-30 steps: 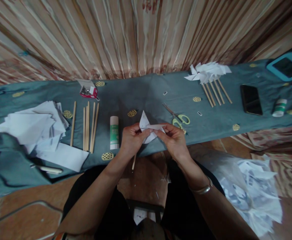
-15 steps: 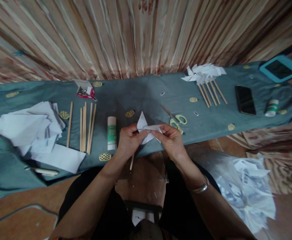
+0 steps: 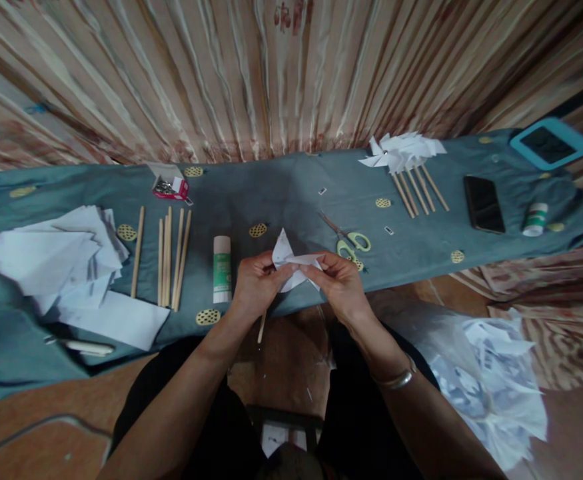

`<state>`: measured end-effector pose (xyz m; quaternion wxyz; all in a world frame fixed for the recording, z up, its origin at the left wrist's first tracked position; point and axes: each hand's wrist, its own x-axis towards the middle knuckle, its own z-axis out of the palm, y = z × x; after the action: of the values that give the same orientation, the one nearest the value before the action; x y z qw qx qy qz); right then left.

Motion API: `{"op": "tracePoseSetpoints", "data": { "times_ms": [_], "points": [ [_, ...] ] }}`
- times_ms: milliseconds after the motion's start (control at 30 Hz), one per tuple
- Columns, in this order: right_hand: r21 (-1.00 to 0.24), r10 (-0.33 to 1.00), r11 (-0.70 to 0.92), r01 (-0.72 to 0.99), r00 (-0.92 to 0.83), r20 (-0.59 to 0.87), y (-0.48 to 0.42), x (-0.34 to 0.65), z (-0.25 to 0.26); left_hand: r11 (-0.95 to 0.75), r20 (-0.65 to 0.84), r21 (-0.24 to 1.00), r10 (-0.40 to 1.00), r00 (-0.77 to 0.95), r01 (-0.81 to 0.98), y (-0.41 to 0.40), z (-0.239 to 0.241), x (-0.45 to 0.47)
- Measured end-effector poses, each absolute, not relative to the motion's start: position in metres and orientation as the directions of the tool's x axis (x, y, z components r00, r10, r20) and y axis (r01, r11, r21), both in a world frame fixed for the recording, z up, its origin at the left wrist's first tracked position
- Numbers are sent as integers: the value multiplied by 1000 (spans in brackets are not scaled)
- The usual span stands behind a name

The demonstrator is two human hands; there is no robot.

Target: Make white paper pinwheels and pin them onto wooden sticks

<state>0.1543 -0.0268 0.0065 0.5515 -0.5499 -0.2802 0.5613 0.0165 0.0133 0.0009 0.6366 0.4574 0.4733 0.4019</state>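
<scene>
My left hand [image 3: 255, 285] and my right hand [image 3: 340, 283] meet at the front edge of the cloth-covered table [image 3: 281, 193]. Both pinch a folded white paper piece [image 3: 289, 261] between fingertips. A thin wooden stick [image 3: 261, 327] pokes down below my left hand, which grips it with the paper. A glue stick [image 3: 222, 268] lies just left of my left hand. Green-handled scissors [image 3: 348, 239] lie just beyond my right hand.
Several loose wooden sticks [image 3: 168, 257] and a heap of white paper sheets [image 3: 61, 263] lie at the left. Finished paper pinwheels on sticks [image 3: 407, 160], a dark phone [image 3: 483, 203], a small bottle [image 3: 535, 219] and a small red box [image 3: 170, 187] rest farther off. Paper scraps [image 3: 496, 387] cover the floor at right.
My hands have kept their pinch on the paper and barely shifted. The view has drifted slightly, moving the table things a little leftward in the picture.
</scene>
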Motion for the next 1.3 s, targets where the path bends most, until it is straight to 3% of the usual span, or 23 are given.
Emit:
{"op": "tracePoseSetpoints", "data": {
  "times_ms": [1000, 1300],
  "points": [
    [-943, 934, -210, -259, 233, -272, -27, 154, 6, 218, -191, 970, 958, 212, -108, 12, -2, 19],
    [-961, 941, -172, -216, 254, -225, -29, 154, 7, 291, -264, 945, 949, 174, -152, 11, 2, 19]
  ]
}}
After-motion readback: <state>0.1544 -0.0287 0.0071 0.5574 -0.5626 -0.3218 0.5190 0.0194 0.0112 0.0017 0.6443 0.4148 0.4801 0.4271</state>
